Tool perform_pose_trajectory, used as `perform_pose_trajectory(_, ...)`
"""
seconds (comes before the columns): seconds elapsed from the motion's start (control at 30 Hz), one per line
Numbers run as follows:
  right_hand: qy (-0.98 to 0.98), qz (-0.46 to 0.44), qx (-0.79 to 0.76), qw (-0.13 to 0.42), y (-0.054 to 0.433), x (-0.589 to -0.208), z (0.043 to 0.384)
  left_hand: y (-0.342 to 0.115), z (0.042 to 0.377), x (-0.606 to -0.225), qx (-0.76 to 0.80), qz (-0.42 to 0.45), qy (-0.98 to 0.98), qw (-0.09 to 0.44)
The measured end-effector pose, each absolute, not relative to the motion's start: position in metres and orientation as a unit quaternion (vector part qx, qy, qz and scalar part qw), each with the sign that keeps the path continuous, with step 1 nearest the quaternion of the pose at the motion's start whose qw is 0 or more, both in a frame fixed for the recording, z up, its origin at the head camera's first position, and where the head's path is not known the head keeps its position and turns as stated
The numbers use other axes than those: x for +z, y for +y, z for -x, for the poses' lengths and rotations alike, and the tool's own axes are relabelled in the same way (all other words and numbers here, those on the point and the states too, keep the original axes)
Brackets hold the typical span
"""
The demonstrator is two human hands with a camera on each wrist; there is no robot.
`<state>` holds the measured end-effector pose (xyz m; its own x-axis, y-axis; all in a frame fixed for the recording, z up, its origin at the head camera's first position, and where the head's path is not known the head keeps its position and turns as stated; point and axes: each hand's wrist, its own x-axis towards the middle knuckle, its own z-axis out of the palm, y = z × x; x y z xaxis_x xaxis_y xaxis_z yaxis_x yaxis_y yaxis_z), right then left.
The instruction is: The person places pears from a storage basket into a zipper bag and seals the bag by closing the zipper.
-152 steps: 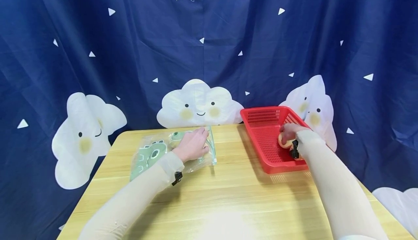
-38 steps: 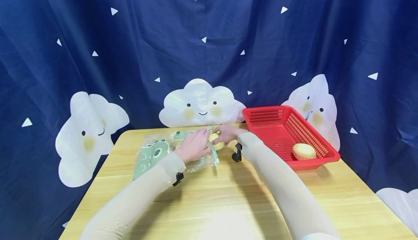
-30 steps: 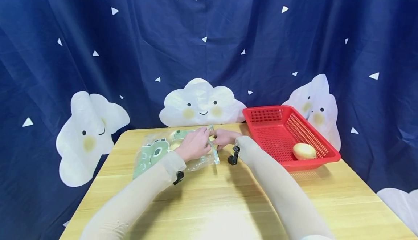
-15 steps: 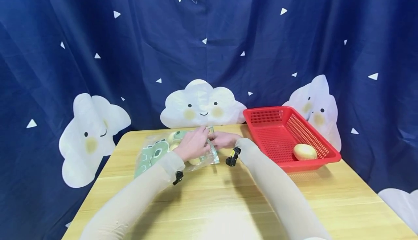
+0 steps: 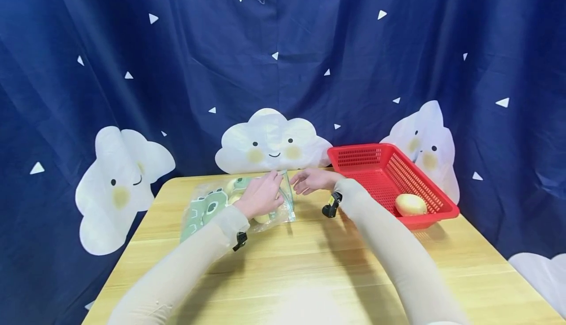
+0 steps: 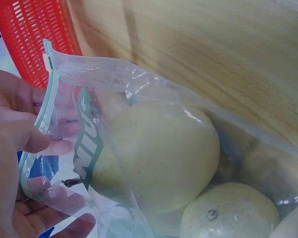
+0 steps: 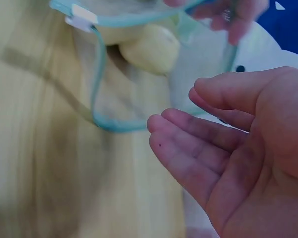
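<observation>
A clear zip-lock bag (image 5: pixel 205 213) with a green dinosaur print lies on the left half of the table. My left hand (image 5: pixel 262 197) grips the rim of its mouth, thumb and fingers on the plastic near the zip. Several pale yellow pears are inside; one large pear (image 6: pixel 159 153) lies closest to the opening in the left wrist view, its dark stem toward the mouth. Just right of the mouth, my right hand (image 5: pixel 315 180) is apart from the bag and holds nothing, fingers slightly bent. In the right wrist view the bag's mouth gapes in front of its fingertips.
A red plastic basket (image 5: pixel 409 175) stands at the back right, close to my right forearm. One pear (image 5: pixel 410 204) sits in its near right corner. Behind the wooden table (image 5: pixel 283 266) hangs a dark blue curtain (image 5: pixel 274 79) with white clouds.
My right hand took a pear from the basket, carried it left into the bag's mouth and let go. It has drawn back to the right, bare. The left hand stayed on the rim.
</observation>
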<state>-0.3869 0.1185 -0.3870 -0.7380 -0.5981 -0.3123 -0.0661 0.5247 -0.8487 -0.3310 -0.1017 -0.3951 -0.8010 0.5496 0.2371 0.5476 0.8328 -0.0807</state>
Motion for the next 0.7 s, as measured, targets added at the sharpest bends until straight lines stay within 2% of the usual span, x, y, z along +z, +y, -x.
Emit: perform_pose_trajectory(0.7, 0.888, 0.206, -0.352, 0.211, 0.19, -0.322, 0.379, -0.103, 0.329, -0.396, 0.003, 0.299, -0.944, 0.139)
